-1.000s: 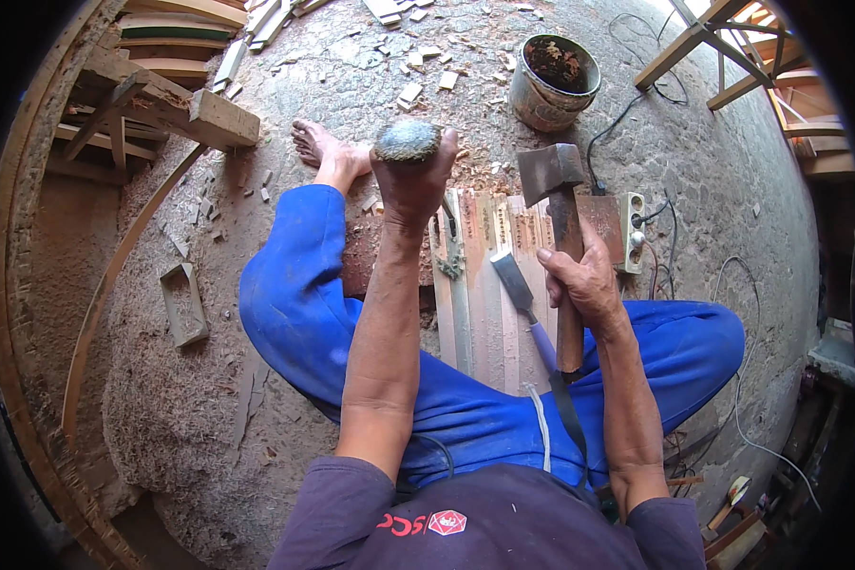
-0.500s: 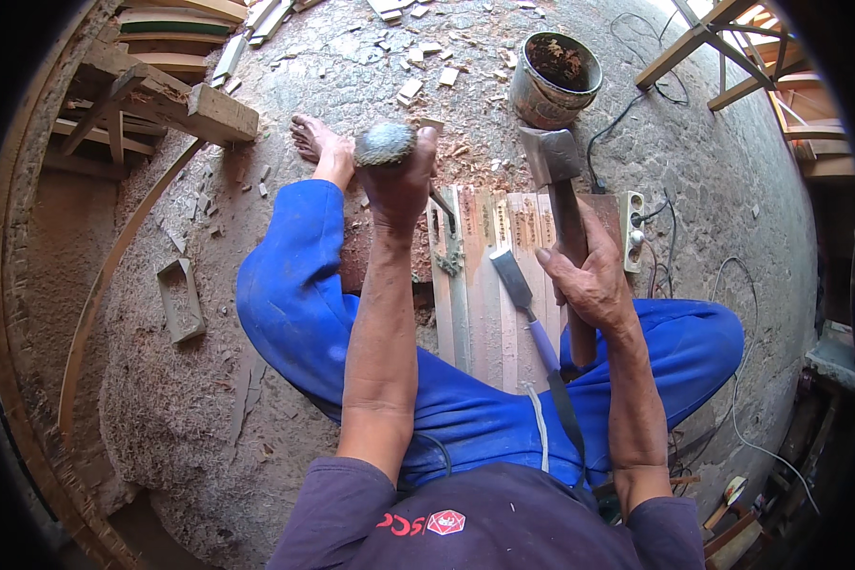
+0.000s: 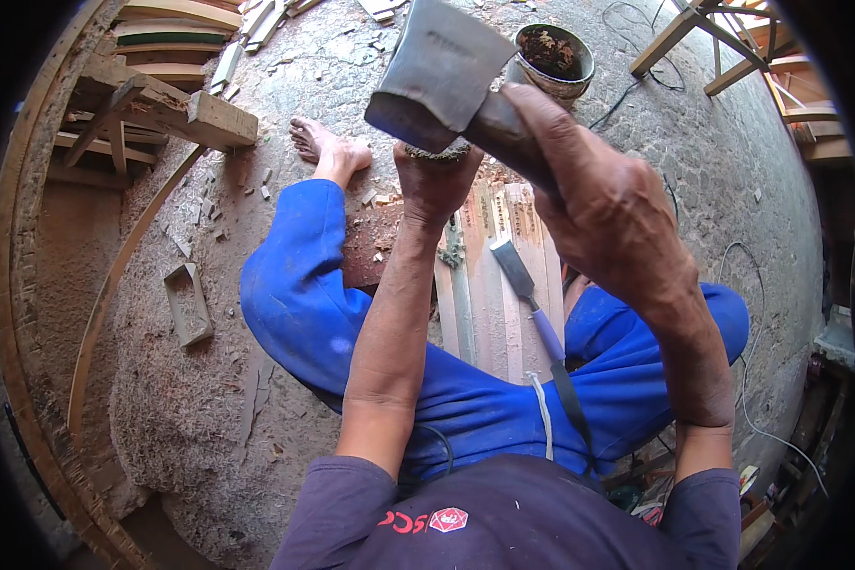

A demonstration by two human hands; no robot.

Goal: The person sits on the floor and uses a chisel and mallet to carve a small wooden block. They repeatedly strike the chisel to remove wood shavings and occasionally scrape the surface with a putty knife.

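My right hand [image 3: 594, 204] grips the handle of an axe, raised close to the camera; its grey steel head [image 3: 439, 68] fills the upper middle of the view. Just under that head, my left hand [image 3: 434, 182] holds a round greenish stone [image 3: 434, 152], mostly hidden by the axe. Below both lies a stack of pale wooden boards [image 3: 489, 275] on the ground between my legs in blue trousers. A chisel with a purple handle [image 3: 530, 304] rests on the boards.
A bucket with dark contents [image 3: 553, 59] stands at the back. A small wooden box [image 3: 188, 302] lies on the sawdust-covered floor at left. Timber pieces and a curved frame [image 3: 161, 104] are at upper left, wooden trestle legs [image 3: 703, 43] at upper right. Cables trail at right.
My right hand has lifted the axe from over the boards up toward the camera, above the left hand. The left hand with the stone stayed about where it was.
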